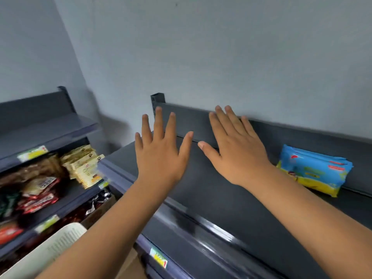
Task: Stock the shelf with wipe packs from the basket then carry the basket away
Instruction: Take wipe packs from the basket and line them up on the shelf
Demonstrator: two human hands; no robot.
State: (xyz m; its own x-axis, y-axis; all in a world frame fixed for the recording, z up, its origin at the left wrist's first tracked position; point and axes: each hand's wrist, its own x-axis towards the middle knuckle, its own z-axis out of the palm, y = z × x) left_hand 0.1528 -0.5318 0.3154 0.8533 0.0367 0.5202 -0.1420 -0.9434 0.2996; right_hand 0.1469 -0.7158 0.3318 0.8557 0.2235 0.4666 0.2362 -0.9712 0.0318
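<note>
Blue and yellow soft plastic wipe packs (314,170) sit in a small bunch on the dark grey metal shelf (221,208), leaning on its back wall at the right side. The left hand (161,156) and the right hand (235,156) are over the bare part of the shelf, apart from the packs. Each grip is open, with fingers straight and spread, and holds nothing. I cannot tell if the palms touch the shelf. The white plastic basket (50,250) peeks in at the bottom left, and its inside is hidden. A pack like these is probably light, squishy and a bit slippery. It is best taken by its two long sides, thumb on one and fingers on the other, without squeezing hard.
</note>
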